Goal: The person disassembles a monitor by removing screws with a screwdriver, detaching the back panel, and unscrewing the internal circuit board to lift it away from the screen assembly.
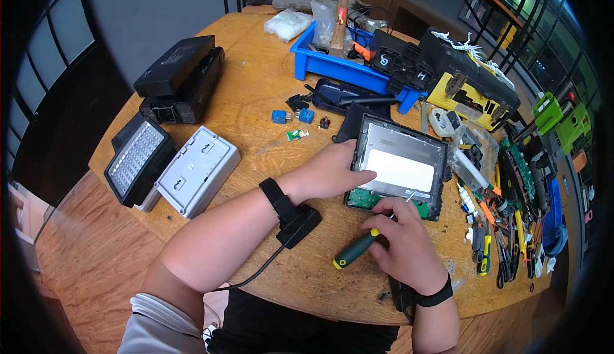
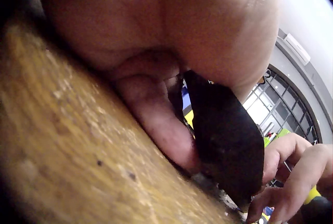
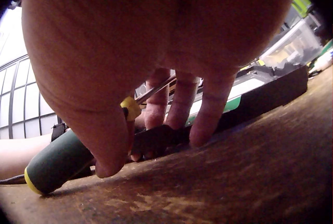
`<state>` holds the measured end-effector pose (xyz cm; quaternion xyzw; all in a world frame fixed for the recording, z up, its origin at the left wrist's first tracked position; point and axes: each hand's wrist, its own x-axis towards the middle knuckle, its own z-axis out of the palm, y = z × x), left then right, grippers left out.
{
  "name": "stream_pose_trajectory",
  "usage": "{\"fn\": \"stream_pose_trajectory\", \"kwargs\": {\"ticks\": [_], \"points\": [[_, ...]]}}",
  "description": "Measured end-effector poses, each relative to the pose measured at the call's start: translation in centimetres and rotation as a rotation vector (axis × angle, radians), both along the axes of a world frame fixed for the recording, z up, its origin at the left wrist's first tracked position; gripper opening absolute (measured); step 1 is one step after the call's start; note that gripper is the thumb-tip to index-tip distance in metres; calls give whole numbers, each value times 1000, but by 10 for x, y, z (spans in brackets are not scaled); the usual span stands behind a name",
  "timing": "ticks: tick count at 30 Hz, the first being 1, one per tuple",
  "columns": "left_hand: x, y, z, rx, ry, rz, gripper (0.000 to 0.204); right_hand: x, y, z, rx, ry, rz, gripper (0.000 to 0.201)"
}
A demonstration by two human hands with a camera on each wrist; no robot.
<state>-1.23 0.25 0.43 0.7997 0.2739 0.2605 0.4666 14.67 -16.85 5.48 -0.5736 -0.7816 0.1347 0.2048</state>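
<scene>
A black-framed device (image 1: pixel 441 191) lies on the wooden table, with a white-labelled metal plate (image 1: pixel 400 170) and strips of green circuit board (image 1: pixel 362 198) along its near edge. My left hand (image 1: pixel 327 172) grips its left side, thumb over the plate and fingers at the frame's edge. In the left wrist view the fingers curl behind the dark casing (image 2: pixel 223 130). My right hand (image 1: pixel 412 251) holds a screwdriver (image 1: pixel 357 249) with a dark green and yellow handle. Its metal shaft slants toward the near edge of the device, and the right wrist view shows fingertips beside that edge.
At left sit an LED lamp (image 1: pixel 139 162), a white box (image 1: pixel 198 168) and a black case (image 1: pixel 176 76). Beyond the device are blue connectors (image 1: pixel 279 117) and a blue tray (image 1: pixel 339 65) bearing a hammer (image 1: pixel 339 21). Several tools, including another screwdriver (image 1: pixel 486 255), crowd the right side.
</scene>
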Motion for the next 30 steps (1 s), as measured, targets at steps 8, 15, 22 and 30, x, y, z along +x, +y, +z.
{"fn": "stream_pose_trajectory", "kwargs": {"ticks": [8, 15, 22, 30], "points": [[1, 3, -7, 41, -35, -12, 52, -4, -1, 1, -13, -10, -18, 33], [1, 0, 0, -15, -40, -5, 53, -2, -1, 3, -11, -26, -14, 34], [-2, -6, 16, -64, 37, 18, 50, -1, -1, 1, -5, -10, -12, 33], [0, 0, -1, 22, -28, 1, 53, 1, 0, 1, -8, 3, 0, 32]]}}
